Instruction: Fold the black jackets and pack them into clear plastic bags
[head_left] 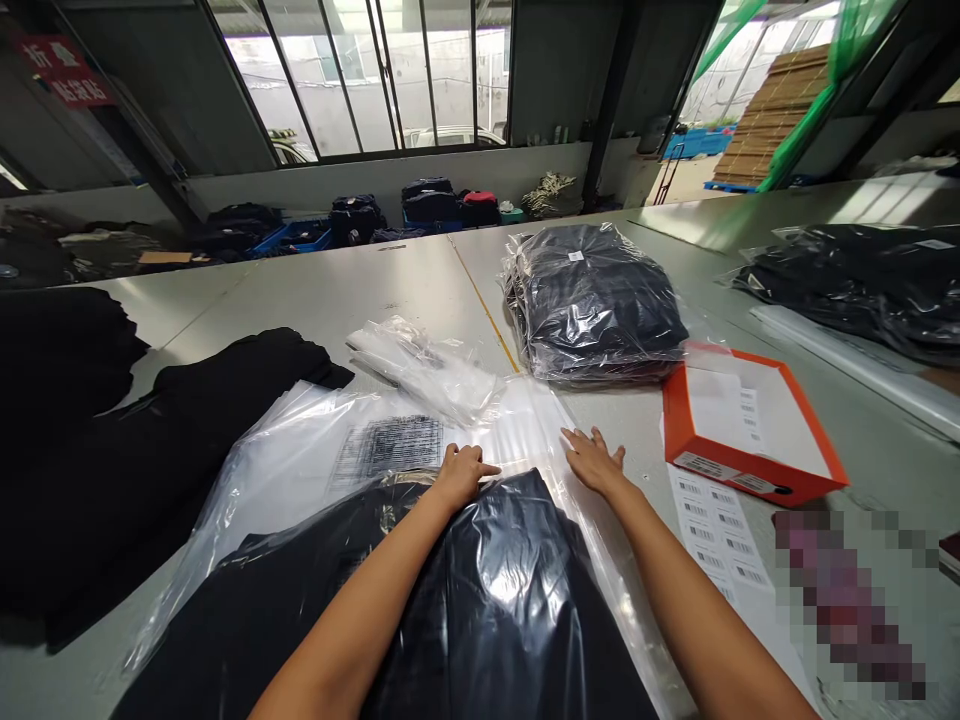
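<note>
A folded black garment [510,560] lies in front of me inside a clear plastic bag [277,470], whose far end spreads flat past the garment. My left hand [459,478] rests on the bag at the garment's top edge, thumb stretched out to the right and fingers bent. To the right, my right hand [595,462] lies on the bag's right edge with its fingers spread. Printed text [394,445] shows on the plastic left of my left hand. Just beyond lies a crumpled heap of clear bags [424,365].
Black cloth [172,430] is heaped on the left. A stack of bagged black garments [596,300] stands at the back, with more bagged garments [862,280] at far right. An orange box [806,420] holds paper, beside barcode label sheets [724,545]. A blurred patch covers the lower right.
</note>
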